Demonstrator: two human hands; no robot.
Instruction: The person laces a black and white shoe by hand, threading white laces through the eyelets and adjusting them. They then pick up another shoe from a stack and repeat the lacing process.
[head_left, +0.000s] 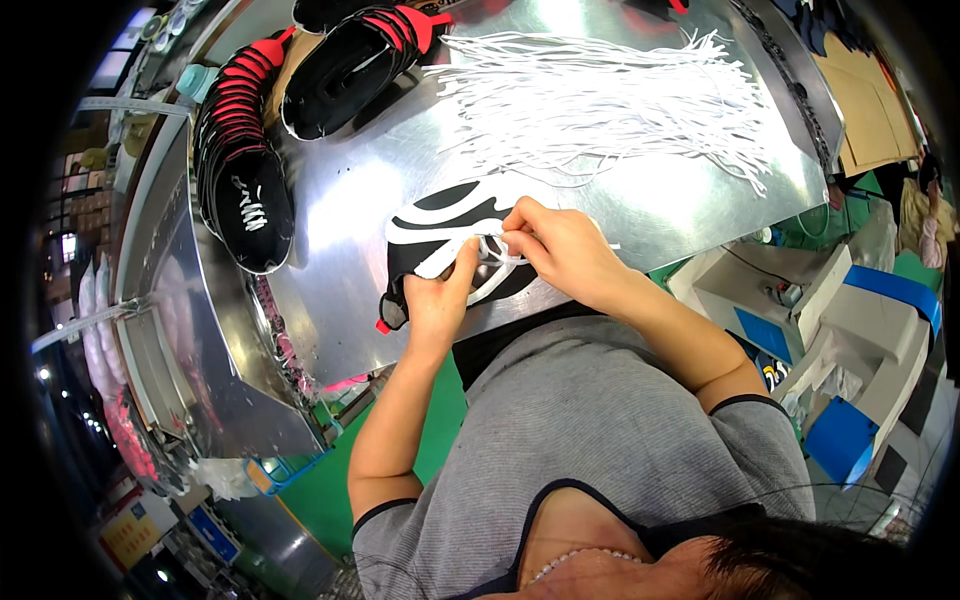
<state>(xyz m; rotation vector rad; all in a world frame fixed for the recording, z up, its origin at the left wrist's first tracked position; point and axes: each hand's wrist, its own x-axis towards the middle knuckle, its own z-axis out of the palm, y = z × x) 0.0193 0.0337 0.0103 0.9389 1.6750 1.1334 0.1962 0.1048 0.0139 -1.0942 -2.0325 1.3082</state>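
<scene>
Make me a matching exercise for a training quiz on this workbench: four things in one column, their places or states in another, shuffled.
Things:
1. shoe upper
2. loose white laces
3. row of stacked uppers
4. metal table

Places or states:
A. spread out at the table's far side
B. held by left hand and right hand
C. shiny, carrying everything
D. lined up at the left

Pairs: 1-B, 2-A, 3-D, 4-C

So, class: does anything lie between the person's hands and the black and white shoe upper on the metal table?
Nothing visible does. The left hand and right hand both already touch the shoe upper, fingers at a white lace.
</scene>
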